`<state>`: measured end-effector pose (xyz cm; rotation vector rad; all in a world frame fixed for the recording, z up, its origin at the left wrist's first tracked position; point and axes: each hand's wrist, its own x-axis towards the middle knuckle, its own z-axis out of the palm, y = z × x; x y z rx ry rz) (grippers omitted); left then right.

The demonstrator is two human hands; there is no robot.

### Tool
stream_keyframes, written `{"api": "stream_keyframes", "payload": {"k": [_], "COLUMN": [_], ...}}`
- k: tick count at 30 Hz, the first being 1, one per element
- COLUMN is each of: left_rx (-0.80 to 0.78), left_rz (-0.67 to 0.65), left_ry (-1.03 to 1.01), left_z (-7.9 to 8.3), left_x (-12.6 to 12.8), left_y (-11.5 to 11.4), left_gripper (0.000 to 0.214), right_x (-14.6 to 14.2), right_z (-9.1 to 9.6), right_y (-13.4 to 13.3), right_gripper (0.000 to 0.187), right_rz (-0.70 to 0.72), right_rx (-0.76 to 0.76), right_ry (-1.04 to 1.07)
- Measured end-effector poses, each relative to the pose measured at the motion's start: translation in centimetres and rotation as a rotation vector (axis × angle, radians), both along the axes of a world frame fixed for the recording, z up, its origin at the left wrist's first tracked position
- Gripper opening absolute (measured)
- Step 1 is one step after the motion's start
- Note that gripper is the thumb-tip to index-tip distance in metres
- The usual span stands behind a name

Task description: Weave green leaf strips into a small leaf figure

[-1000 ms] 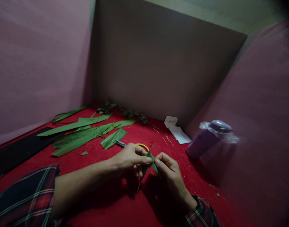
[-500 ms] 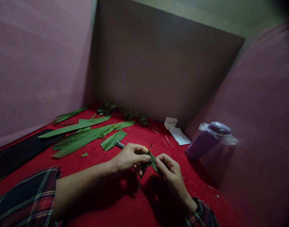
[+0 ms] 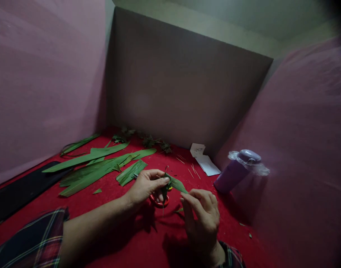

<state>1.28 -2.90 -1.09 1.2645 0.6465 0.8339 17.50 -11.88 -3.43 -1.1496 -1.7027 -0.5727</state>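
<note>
Between my hands, a green leaf (image 3: pixel 177 183) is stretched out above the red cloth. My left hand (image 3: pixel 148 188) pinches its folded, darker end between thumb and fingers, with a thin stem-like piece hanging below. At the leaf's right tip, my right hand (image 3: pixel 202 212) closes thumb and fingers on it. Behind and under my left hand lie scissors (image 3: pixel 159 203) with red and yellow on the handles; their blade tips show partly on the far side of the hand. A cut leaf piece (image 3: pixel 131 172) rests just beyond that hand.
Long green leaves (image 3: pixel 103 169) lie on the red cloth (image 3: pixel 126 238) at left, beside a black flat object (image 3: pixel 25 190). Small leafy sprigs (image 3: pixel 150 141) line the back. Toothpick-like sticks (image 3: pixel 193 171), white papers (image 3: pixel 207 165) and a purple bottle (image 3: pixel 232 175) with clear plastic stand right.
My right hand has drawn the leaf end out to the right and turned, so the leaf now spans both hands. The scissors' handles have come into sight. The view has shifted slightly.
</note>
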Motion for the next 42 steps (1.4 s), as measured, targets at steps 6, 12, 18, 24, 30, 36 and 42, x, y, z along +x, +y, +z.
{"api": "stream_keyframes", "payload": {"k": [6,12,18,24,30,36,42], "left_rx": [-0.076,-0.086,-0.125,-0.048,0.205,0.929,1.314], "left_rz": [-0.024,-0.08,-0.08,-0.101,-0.047,0.046,0.109], "left_ry": [-0.007,0.002,-0.022,-0.016,-0.01,0.087,0.296], "left_z": [-0.2,-0.2,-0.3,-0.2,-0.3,-0.1,-0.9], "left_x": [0.1,0.2,0.2,0.0,0.1,-0.6,-1.4], "left_y": [0.1,-0.6,-0.5,-0.3,-0.9,-1.0,-1.4], "left_gripper": [0.03,0.028,0.031,0.033,0.028,0.019,0.023], "right_x": [-0.3,-0.5,-0.6,-0.3,0.4,0.1,0.0], "right_z": [-0.3,-0.3,-0.4,-0.9,-0.1,0.3,0.9], "right_y": [0.5,0.9,0.9,0.8,0.9,0.9,0.1], "right_gripper": [0.016,0.011,0.009,0.005,0.022,0.022,0.017], "right_rz": [-0.009,-0.095,-0.051,-0.026,-0.033,0.06,-0.037], "right_rx": [-0.003,-0.01,-0.119,-0.145,-0.179,-0.095,0.021], "right_ry": [-0.068,-0.085,-0.083,0.203,0.154,0.159,0.003]}}
